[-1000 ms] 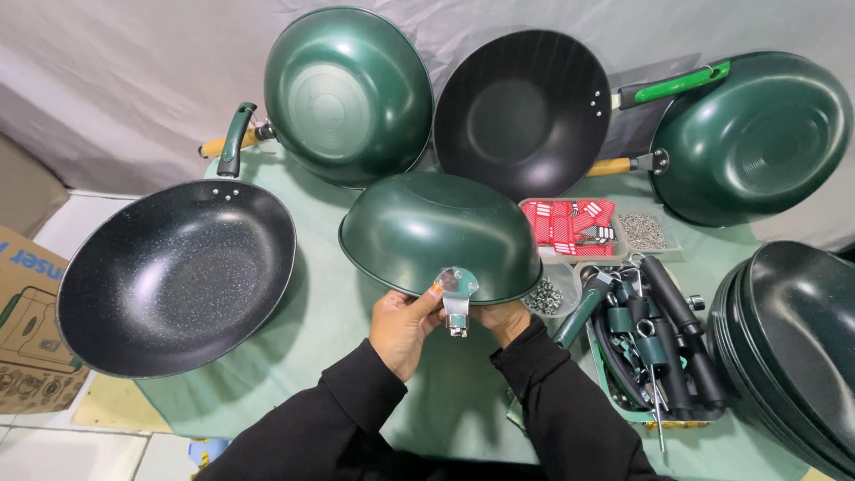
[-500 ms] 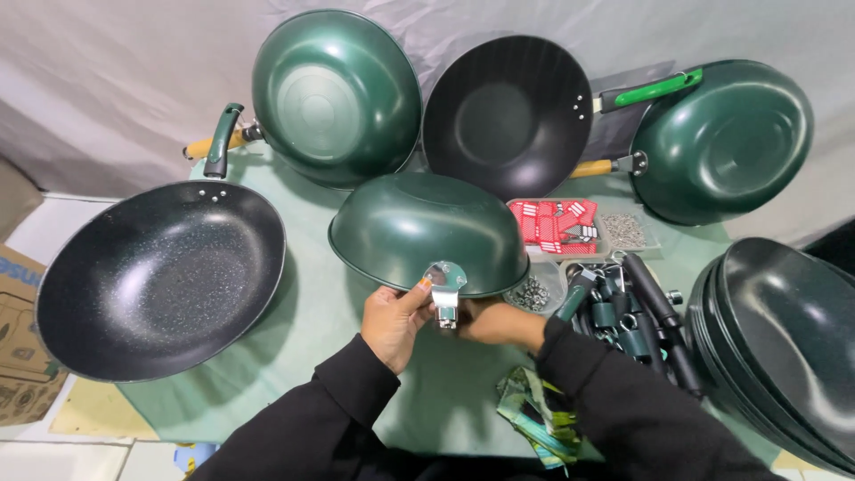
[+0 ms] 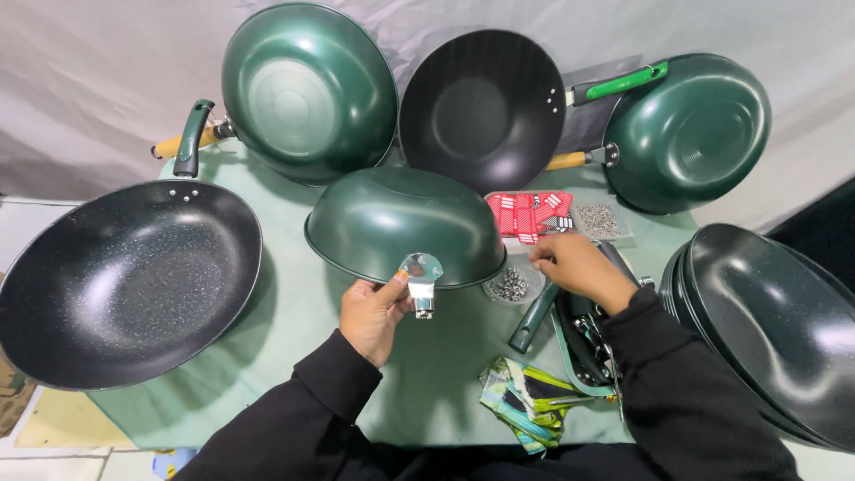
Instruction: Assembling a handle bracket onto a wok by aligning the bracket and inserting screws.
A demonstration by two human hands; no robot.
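My left hand (image 3: 374, 312) pinches the metal handle bracket (image 3: 420, 281) against the near rim of the upturned green wok (image 3: 401, 223). My right hand (image 3: 574, 267), fingers curled, hovers nearest the screws (image 3: 509, 285), just right of the bracket.

Six separate pans (image 3: 405, 223), one pan stack (image 3: 775, 330), two hands (image 3: 374, 312)

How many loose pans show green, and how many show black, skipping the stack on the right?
Green: 3, rear left pan, rear right pan, upturned middle pan
Black: 2, front left pan, rear middle pan
Total: 5
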